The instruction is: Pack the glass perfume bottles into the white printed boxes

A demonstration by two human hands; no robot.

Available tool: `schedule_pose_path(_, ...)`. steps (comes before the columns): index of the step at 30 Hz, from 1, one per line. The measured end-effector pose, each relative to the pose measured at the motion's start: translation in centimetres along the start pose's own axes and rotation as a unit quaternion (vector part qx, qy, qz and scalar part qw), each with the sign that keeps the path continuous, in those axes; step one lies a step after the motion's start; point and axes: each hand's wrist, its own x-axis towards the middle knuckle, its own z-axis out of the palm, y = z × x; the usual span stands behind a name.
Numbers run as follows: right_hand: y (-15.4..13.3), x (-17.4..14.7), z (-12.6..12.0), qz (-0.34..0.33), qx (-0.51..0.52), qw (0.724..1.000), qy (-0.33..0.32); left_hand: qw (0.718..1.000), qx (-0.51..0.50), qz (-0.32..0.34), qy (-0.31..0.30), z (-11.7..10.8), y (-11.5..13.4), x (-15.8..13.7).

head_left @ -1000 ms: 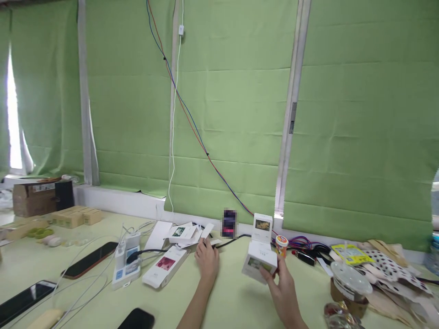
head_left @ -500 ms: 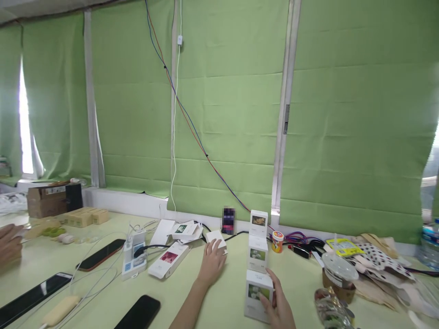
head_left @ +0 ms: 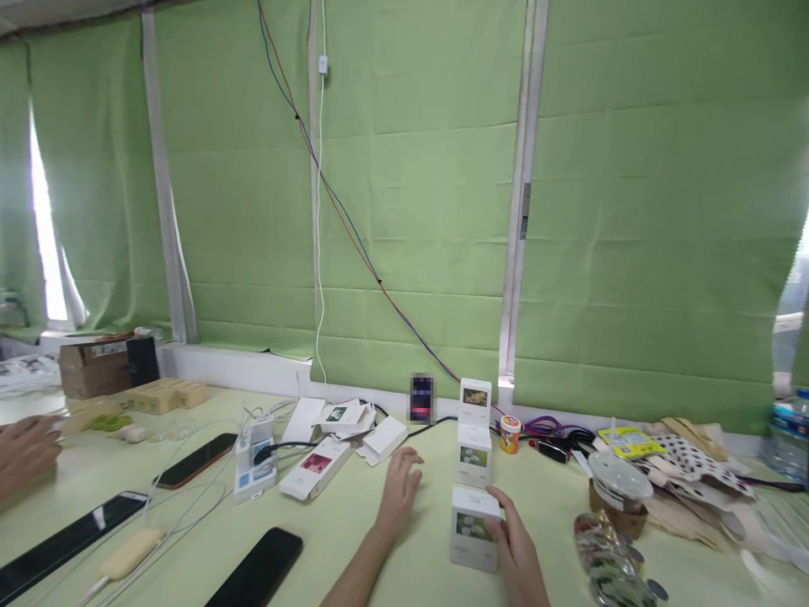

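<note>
Three white picture boxes stand upright in a row running away from me. My right hand point(head_left: 515, 539) grips the right side of the nearest box point(head_left: 464, 552), thumb at its front edge and fingers behind. Just behind that one is the middle box point(head_left: 464, 474), with a similar green-and-white picture. Farthest back, the third box point(head_left: 468, 415) shows a brown-yellow picture. My left hand point(head_left: 399, 493) hovers over the table left of the row, its fingers loosely apart and holding nothing. Past its fingertips lies a small plain white box point(head_left: 383, 440).
Left of me lie a flat white box with a red picture point(head_left: 316, 465), a power strip point(head_left: 254, 472) and a black phone point(head_left: 256, 569). A small tub point(head_left: 509, 435), a lidded bowl point(head_left: 619, 480) and cables are right. Another person's hand point(head_left: 29, 451) is far left.
My left hand has let go of the small plain white box and drawn back toward me, slightly right. My right hand stays on the nearest box, thumb shifted toward its edge.
</note>
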Motion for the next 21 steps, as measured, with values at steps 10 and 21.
schedule_pose_path(10,-0.6,0.0,-0.4,-0.004,0.156,0.983,-0.093,0.871,-0.381,0.052,-0.307,1.5,7.4,-4.2)
schedule_pose_path(21,1.0,-1.2,2.0,0.017,0.155,0.986,-0.061,0.979,-0.009,0.121,-0.165,0.1,8.3,-3.5)
